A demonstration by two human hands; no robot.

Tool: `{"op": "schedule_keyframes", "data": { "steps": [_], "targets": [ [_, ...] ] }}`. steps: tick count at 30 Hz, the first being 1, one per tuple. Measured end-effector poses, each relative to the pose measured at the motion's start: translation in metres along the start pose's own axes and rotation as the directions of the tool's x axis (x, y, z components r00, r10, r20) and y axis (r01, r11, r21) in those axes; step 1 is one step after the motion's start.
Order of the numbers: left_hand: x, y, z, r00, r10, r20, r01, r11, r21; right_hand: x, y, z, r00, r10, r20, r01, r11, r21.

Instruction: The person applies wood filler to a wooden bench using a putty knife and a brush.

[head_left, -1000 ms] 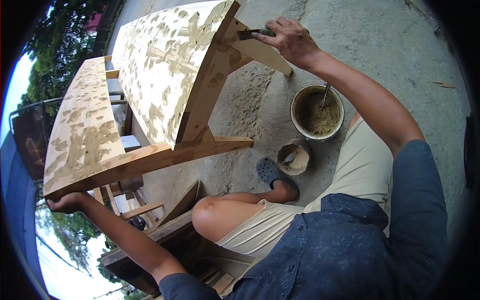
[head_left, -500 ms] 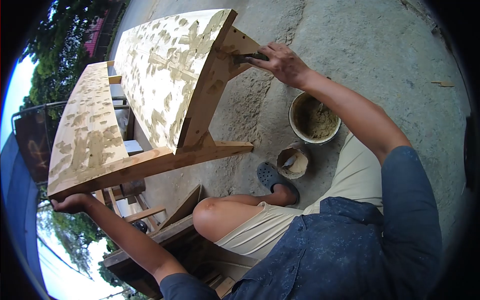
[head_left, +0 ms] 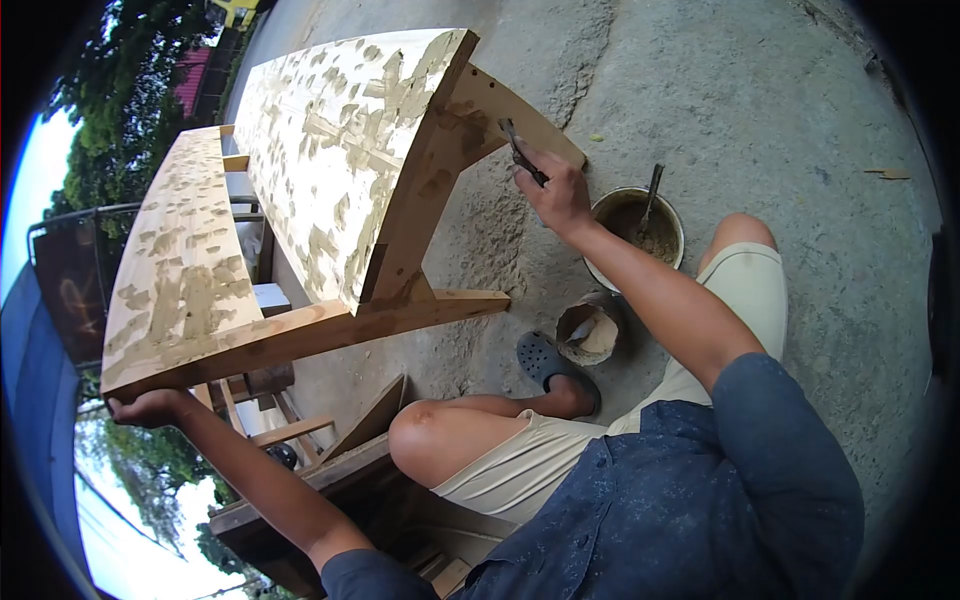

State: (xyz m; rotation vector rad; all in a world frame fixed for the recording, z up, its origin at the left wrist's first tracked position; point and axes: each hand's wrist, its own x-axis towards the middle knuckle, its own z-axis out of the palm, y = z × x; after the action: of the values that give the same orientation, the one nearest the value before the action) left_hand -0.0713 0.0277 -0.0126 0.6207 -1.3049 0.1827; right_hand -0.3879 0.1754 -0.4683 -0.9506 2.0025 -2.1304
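Observation:
A wooden picnic table (head_left: pixel 330 150) with patches of filler on its top stands on concrete. Its bench (head_left: pixel 180 270) is on the left. My right hand (head_left: pixel 550 190) holds a putty knife (head_left: pixel 520 150), its blade close to the slanted table leg (head_left: pixel 500 110). My left hand (head_left: pixel 150 408) grips the near end of the bench from below. A bucket of filler paste (head_left: pixel 635 235) with a stick in it stands right of my right hand.
A small round pot (head_left: pixel 588 330) with a scraper sits by my sandalled foot (head_left: pixel 550 362). My bent knees frame the bucket. Stacked timber and a wooden frame (head_left: pixel 320 440) lie under my left arm. Bare concrete (head_left: pixel 800 120) stretches right.
My right hand has come down and back from the table's top edge to the slanted leg, turning the putty knife upright. My right knee has risen beside the bucket.

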Motion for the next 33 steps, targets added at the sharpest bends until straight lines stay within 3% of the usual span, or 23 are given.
{"op": "schedule_keyframes", "data": {
  "steps": [1, 2, 4, 7, 9, 11, 12, 13, 15, 17, 19, 20, 23, 25, 27, 29, 31, 33],
  "targets": [
    [0.001, 0.000, 0.000, 1.000, 0.004, 0.006, -0.004, 1.000, 0.001, -0.001, -0.007, 0.012, 0.994, 0.072, -0.088, -0.062, 0.992, 0.113],
    [0.001, 0.000, 0.000, 1.000, -0.008, 0.019, 0.009, 1.000, -0.026, -0.004, -0.013, 0.021, 0.993, 0.078, -0.090, -0.067, 0.991, 0.113],
    [-0.001, 0.003, 0.002, 0.999, -0.029, 0.036, 0.031, 0.998, -0.056, -0.009, -0.027, 0.031, 0.976, 0.173, 0.129, -0.191, 0.971, 0.144],
    [-0.004, 0.006, 0.004, 1.000, 0.005, -0.016, -0.005, 1.000, 0.007, -0.011, -0.032, 0.010, 0.943, 0.261, 0.209, -0.308, 0.920, 0.241],
    [0.000, 0.001, 0.002, 1.000, -0.012, -0.012, 0.013, 1.000, 0.000, -0.003, -0.029, -0.002, 0.948, 0.268, 0.171, -0.301, 0.930, 0.213],
    [0.004, -0.005, -0.001, 1.000, -0.025, -0.005, 0.025, 1.000, -0.006, 0.011, -0.030, -0.006, 0.977, 0.212, -0.023, -0.201, 0.951, 0.235],
    [0.004, -0.005, -0.001, 1.000, -0.021, 0.003, 0.021, 1.000, -0.012, 0.017, -0.027, 0.004, 0.992, 0.105, -0.066, -0.083, 0.958, 0.275],
    [0.005, -0.004, 0.000, 1.000, -0.014, 0.010, 0.014, 1.000, -0.018, 0.013, -0.025, 0.008, 0.992, 0.103, -0.069, -0.081, 0.958, 0.276],
    [0.003, -0.002, 0.002, 1.000, -0.013, -0.005, 0.013, 1.000, -0.012, -0.002, -0.028, 0.014, 0.935, 0.245, 0.257, -0.319, 0.898, 0.304],
    [0.003, -0.001, 0.002, 1.000, -0.017, -0.023, 0.017, 1.000, -0.005, -0.004, -0.024, 0.002, 0.941, 0.187, 0.281, -0.272, 0.913, 0.304],
    [0.002, -0.001, 0.001, 1.000, 0.010, 0.010, -0.010, 1.000, -0.005, 0.001, -0.025, -0.017, 0.899, 0.300, 0.320, -0.359, 0.922, 0.145],
    [0.002, -0.001, 0.000, 1.000, 0.009, 0.008, -0.009, 1.000, -0.002, -0.002, -0.004, 0.000, 0.959, 0.246, 0.144, -0.277, 0.923, 0.268],
    [0.000, 0.002, 0.000, 1.000, 0.003, 0.014, -0.003, 1.000, -0.007, 0.001, -0.011, 0.002, 0.927, 0.315, 0.204, -0.359, 0.900, 0.245],
    [-0.001, 0.003, 0.002, 1.000, 0.004, -0.003, -0.004, 1.000, 0.002, -0.006, -0.015, 0.001, 0.939, 0.272, 0.208, -0.323, 0.907, 0.269],
    [-0.004, 0.007, 0.004, 1.000, -0.003, 0.000, 0.003, 1.000, -0.002, -0.010, -0.012, -0.014, 0.876, 0.314, 0.366, -0.385, 0.913, 0.138],
    [-0.008, 0.011, 0.004, 1.000, -0.014, 0.005, 0.014, 1.000, -0.001, -0.006, 0.001, -0.010, 0.908, 0.283, 0.309, -0.342, 0.926, 0.157],
    [-0.009, 0.013, 0.003, 1.000, 0.003, 0.018, -0.004, 0.999, 0.041, 0.000, 0.001, -0.004, 0.930, 0.342, 0.132, -0.365, 0.899, 0.243],
    [-0.003, 0.006, 0.001, 1.000, 0.012, 0.003, -0.012, 0.999, 0.040, -0.004, 0.002, 0.006, 0.910, 0.370, 0.189, -0.408, 0.880, 0.241]
  ]
}}
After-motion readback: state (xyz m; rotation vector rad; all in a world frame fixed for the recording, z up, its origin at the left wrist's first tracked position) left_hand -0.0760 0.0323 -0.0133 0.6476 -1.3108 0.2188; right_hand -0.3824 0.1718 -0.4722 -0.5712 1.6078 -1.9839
